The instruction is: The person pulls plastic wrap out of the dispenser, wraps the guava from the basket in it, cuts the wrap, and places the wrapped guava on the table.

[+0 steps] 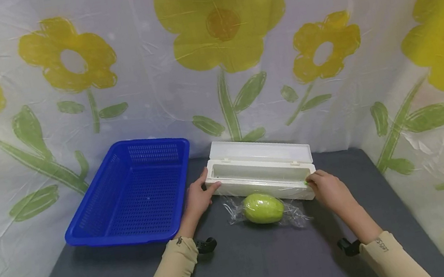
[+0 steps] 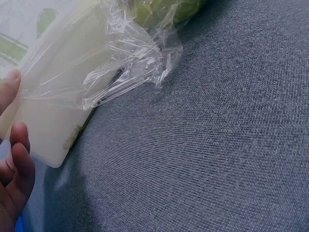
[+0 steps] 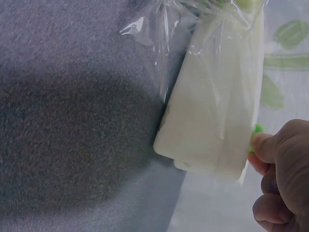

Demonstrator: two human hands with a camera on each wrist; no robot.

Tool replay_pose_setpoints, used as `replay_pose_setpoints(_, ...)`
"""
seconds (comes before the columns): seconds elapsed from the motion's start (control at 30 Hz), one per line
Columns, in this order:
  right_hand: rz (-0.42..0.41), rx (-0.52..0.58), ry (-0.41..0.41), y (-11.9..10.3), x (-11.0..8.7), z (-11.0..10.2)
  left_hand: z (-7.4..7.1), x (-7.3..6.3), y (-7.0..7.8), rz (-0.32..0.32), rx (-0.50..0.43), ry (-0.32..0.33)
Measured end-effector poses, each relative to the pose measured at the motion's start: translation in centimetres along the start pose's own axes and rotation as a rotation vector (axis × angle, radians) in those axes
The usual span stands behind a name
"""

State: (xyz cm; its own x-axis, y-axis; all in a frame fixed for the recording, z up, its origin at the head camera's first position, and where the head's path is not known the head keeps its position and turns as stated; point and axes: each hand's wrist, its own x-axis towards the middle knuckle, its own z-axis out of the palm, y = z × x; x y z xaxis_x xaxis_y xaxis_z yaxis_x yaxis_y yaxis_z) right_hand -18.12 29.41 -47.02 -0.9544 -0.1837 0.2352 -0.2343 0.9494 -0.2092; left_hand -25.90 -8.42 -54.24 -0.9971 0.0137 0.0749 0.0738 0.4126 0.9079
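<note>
A white cling film dispenser (image 1: 236, 187) stands with its lid (image 1: 259, 151) raised at the back. My left hand (image 1: 199, 198) holds its left end, thumb at the front edge. At the right end, my right hand (image 1: 331, 191) pinches a small green slide cutter (image 3: 258, 129) on the dispenser's edge. In front lies a green oval fruit (image 1: 263, 208) covered in clear cling film (image 1: 298, 214), bunched on both sides. In the left wrist view, some film (image 2: 72, 92) stretches over the dispenser's front. The cutter is mostly hidden by my fingers.
A blue perforated basket (image 1: 133, 240) sits on the left of the dark grey table (image 1: 244, 272), close to my left forearm. Behind the table hangs a white curtain (image 1: 144, 97) with yellow flowers, which also runs along both sides.
</note>
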Motion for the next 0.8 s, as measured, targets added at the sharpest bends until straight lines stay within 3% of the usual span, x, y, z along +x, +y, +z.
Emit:
replay_pose_setpoints(0.57, -0.025, 0.0, 0.048, 1.2, -0.8, -0.3, -0.3, -0.4, 0.5, 0.003, 0.003, 0.002)
replay_pose_setpoints(0.8, 0.009, 0.021, 0.09, 1.1, -0.9, -0.2, -0.2, -0.4, 0.7, -0.01, -0.006, 0.005)
